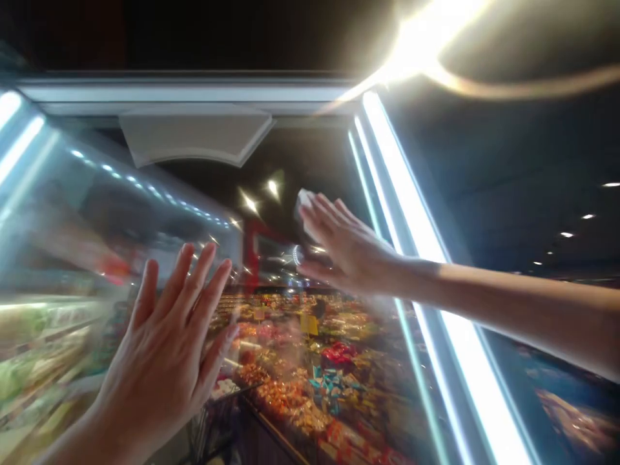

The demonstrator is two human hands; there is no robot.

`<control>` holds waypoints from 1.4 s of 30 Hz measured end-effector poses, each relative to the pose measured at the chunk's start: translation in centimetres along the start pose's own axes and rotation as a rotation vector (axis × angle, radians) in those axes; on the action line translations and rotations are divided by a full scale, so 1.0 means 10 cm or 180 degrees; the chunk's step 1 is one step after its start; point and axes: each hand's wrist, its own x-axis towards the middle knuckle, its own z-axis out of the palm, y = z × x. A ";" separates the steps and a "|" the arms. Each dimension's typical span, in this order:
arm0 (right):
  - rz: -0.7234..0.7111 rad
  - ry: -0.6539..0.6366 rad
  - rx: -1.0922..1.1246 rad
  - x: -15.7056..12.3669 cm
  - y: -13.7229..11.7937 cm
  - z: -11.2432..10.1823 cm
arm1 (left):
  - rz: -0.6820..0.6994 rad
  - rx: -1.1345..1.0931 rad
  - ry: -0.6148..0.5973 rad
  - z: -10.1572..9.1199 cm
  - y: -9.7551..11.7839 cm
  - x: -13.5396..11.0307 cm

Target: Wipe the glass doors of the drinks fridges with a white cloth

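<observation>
My left hand (pixel 162 349) is up in front of a glass pane (pixel 271 258) with its fingers spread, and holds nothing. It looks flat against the glass, though contact is hard to make out. Further right, my right hand (pixel 346 252) reaches in from the side with fingers stretched out. Under its fingertips a small white wipe (pixel 305 197), cloth or paper, sticks out; most of it is hidden by the hand. The wipe appears pressed to the glass.
Bright light tubes (pixel 426 219) run down the pane's right side. A pale frame bar (pixel 194 95) spans the top, with a white panel (pixel 194 135) below it. Heaped colourful wrapped goods (pixel 310 387) show in the glass, with blurred shelves (pixel 43 361) at left.
</observation>
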 end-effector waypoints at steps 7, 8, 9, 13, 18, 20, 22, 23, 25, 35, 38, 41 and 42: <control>0.0825 0.0021 -0.0021 0.80 0.01 -0.06 | -0.0176 0.0268 -0.0146 -0.11 -0.77 -0.11; 0.0807 0.0028 -0.0008 0.90 -0.10 -0.02 | -0.0193 0.0310 -0.0189 -0.14 -0.87 -0.13; 0.0646 -0.0021 0.0016 0.98 -0.27 0.03 | -0.0203 0.0346 -0.0209 -0.17 -0.96 -0.15; -0.0534 -0.0452 0.0177 1.25 -1.07 0.28 | -0.0228 0.0403 -0.0184 -0.34 -1.36 -0.28; 0.0635 -0.0002 0.0106 2.05 -1.34 0.38 | -0.0247 0.0479 -0.0163 -0.56 -1.85 -0.58; 0.0556 0.0176 0.0186 2.27 -1.56 0.51 | -0.0285 0.0490 -0.0165 -0.61 -2.03 -0.73; -0.0420 0.0046 0.0313 2.37 -1.96 0.69 | -0.0392 0.0460 -0.0195 -0.63 -2.19 -0.89; -0.0948 -0.0114 0.0369 2.41 -2.17 0.77 | -0.0456 0.0444 -0.0212 -0.63 -2.26 -0.96; -0.1435 -0.0357 0.0399 2.55 -2.47 0.87 | -0.0573 0.0410 -0.0246 -0.62 -2.38 -1.09; -0.1260 -0.0374 0.0260 2.98 -3.15 1.10 | -0.0915 0.0148 -0.0143 -0.54 -2.56 -1.56; -0.1383 -0.0400 0.0332 2.94 -3.05 1.08 | -0.0902 0.0171 -0.0167 -0.54 -2.51 -1.59; -0.0151 -0.0244 0.0274 2.92 -2.45 0.81 | -0.0873 0.0178 -0.0192 -0.55 -2.42 -1.57; 0.0129 -0.0251 0.0245 2.83 -2.27 0.73 | -0.0841 0.0183 -0.0189 -0.55 -2.38 -1.55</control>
